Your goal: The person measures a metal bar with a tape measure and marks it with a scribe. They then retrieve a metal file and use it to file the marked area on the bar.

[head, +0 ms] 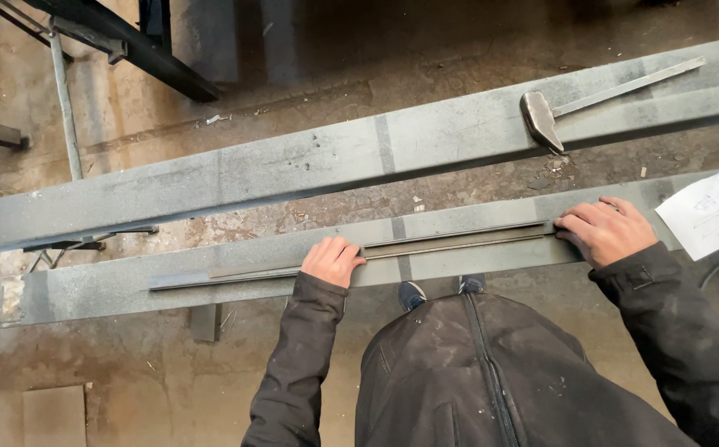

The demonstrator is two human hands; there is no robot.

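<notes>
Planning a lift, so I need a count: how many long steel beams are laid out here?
2. The near beam lies under both hands and carries the flat bar; the far beam carries the hammer. Others may lie out of view.

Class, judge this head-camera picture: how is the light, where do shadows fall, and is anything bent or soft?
Head view: light is soft and even, without glare; dim shadow covers the floor at the top; the long steel beams bow slightly, a wide-lens effect; the left hand, right hand and hammer look sharp.
</notes>
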